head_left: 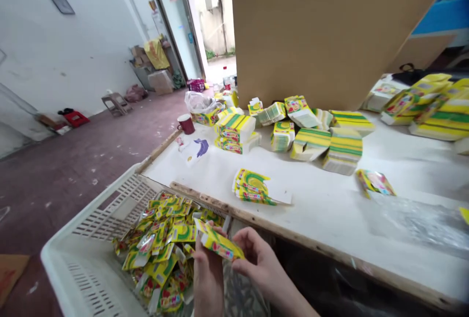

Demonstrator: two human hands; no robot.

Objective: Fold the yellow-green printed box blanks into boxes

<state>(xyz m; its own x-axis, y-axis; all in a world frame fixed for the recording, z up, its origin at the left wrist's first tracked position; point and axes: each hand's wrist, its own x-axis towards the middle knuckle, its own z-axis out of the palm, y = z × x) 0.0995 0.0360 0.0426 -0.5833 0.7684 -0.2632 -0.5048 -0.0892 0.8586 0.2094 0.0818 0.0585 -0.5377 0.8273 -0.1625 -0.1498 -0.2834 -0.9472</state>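
Observation:
A small yellow and green crayon box (220, 244) is held between my two hands in front of the table edge. My left hand (208, 268) grips it from below and the left, with part of its fingers hidden behind the box. At the box's right end, the thumb and fingers of my right hand (256, 256) pinch it. Below and left of my hands, a white plastic basket (69, 253) contains many similar yellow packets (161, 243). On the table just beyond lie a few flattened yellow cartons (252, 187).
Stacks of flat yellow-green cartons (311, 141) line the back of the white table (205, 175), before a large cardboard box (304, 33). A dark red mug (186, 124) stands at the left corner. Clear plastic wrap (421, 221) lies at right. A stool (116, 103) stands on the floor.

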